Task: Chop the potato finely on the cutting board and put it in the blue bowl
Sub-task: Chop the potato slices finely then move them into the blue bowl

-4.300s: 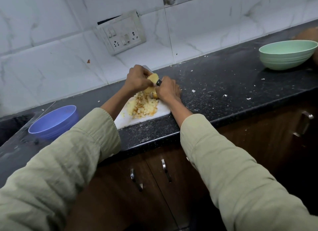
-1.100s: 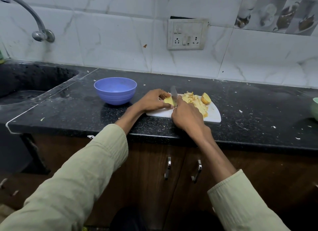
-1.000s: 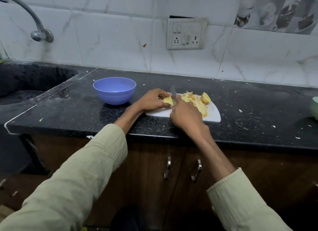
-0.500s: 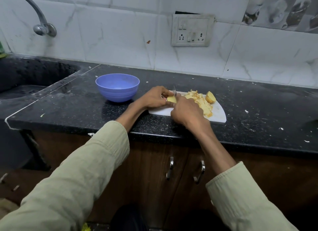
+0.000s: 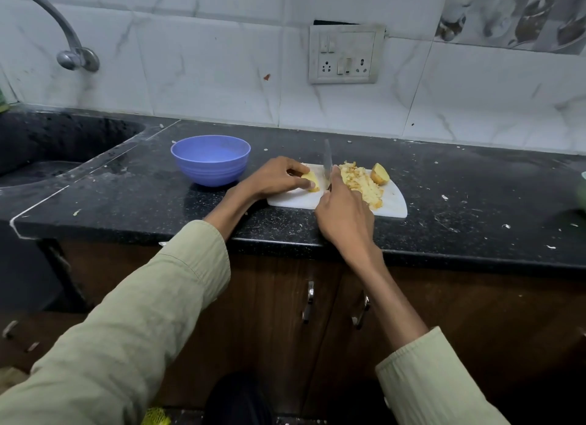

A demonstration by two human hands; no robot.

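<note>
A white plastic cutting board (image 5: pixel 393 204) lies on the black speckled stone counter (image 5: pixel 475 183), its long side running left to right along the counter's front edge. At the board's left end the left hand (image 5: pixel 272 179) pinches a pale yellow potato piece (image 5: pixel 310 181) between fingers and thumb, pressing it down onto the board; the piece's long axis runs roughly from the near edge toward the wall.

Just right of that piece the right hand (image 5: pixel 345 217) is curled round the handle of a steel-bladed kitchen knife (image 5: pixel 327 162). The blade rises above the board with its tip pointing away toward the tiled wall, and its length runs front to back, parallel with the held piece. The handle is hidden under the hand, so its colour cannot be told.

To the right of the blade a heap of finely chopped potato bits (image 5: pixel 360 182) spreads diagonally over the middle of the board, and a skin-on potato chunk (image 5: pixel 380 173) sits at the heap's far right corner.

A round blue plastic bowl (image 5: pixel 210 160) stands upright on the counter just left of the left hand, apart from the board; it seems to hold nothing, though the view inside is dim.
</note>
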